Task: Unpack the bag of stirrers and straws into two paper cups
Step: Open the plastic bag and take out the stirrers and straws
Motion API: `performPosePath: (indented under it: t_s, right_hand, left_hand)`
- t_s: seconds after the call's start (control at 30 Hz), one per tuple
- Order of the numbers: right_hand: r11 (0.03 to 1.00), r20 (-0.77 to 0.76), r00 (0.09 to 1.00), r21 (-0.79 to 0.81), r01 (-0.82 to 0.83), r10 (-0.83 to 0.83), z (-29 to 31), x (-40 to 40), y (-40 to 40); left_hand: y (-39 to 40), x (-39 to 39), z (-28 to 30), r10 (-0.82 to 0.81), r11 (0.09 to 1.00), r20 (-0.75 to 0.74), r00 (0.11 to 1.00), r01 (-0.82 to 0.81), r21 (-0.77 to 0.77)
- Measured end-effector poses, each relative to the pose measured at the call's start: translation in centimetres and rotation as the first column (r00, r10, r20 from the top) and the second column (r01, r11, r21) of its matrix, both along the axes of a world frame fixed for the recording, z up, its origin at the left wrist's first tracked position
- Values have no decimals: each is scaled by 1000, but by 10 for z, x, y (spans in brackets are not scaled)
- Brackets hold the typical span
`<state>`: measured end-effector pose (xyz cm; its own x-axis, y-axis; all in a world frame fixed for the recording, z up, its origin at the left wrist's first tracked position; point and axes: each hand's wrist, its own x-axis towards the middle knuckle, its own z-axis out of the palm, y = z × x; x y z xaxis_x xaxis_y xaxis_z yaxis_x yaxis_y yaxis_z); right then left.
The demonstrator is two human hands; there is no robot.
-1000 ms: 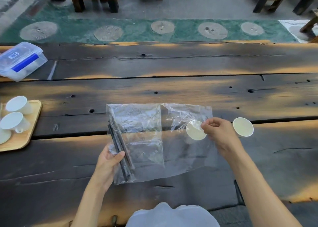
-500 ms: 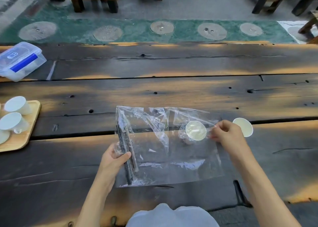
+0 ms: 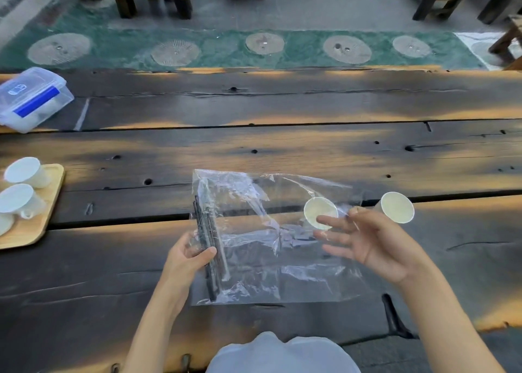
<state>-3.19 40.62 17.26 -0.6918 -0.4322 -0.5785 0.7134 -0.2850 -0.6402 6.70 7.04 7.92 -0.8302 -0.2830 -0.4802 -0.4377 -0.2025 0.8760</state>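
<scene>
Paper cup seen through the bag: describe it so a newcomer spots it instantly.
On the dark plank table, find the clear plastic bag held in front of the person. The paper cup shows as a white rim through the bag's right part, just beyond the right hand. The other cup stands further right, uncovered by plastic.

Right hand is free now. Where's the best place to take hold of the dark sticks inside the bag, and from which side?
Likely the upper ends of the bundle of sticks, above where the left hand pinches them through the clear bag. They lie lengthwise along its left edge, tips pointing away from you. Bring the right hand in from the right; where the mouth of the bag is, I cannot tell.
</scene>
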Motion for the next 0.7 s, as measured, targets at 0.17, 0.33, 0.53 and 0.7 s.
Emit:
performPosePath:
  t_s: [0.17, 0.33, 0.53, 0.7]
  right_hand:
    - [929, 109, 986, -360, -82, 130, -3, 6, 7]
    - [915, 4, 957, -296, -275, 289, -19, 18, -16]
    - [891, -181, 900, -158, -425, 397, -39, 25, -63]
    - [934, -415, 872, 337, -120, 262, -52, 36, -104]
  left_hand:
    - [-3, 3, 5, -69, 992, -39, 997, 73, 106]
    - [0, 3, 10, -172, 969, -52, 984, 179, 171]
    - [17, -2, 23, -339, 926, -80, 937, 348, 145]
    - [33, -5, 28, -378, 913, -102, 920, 389, 122]
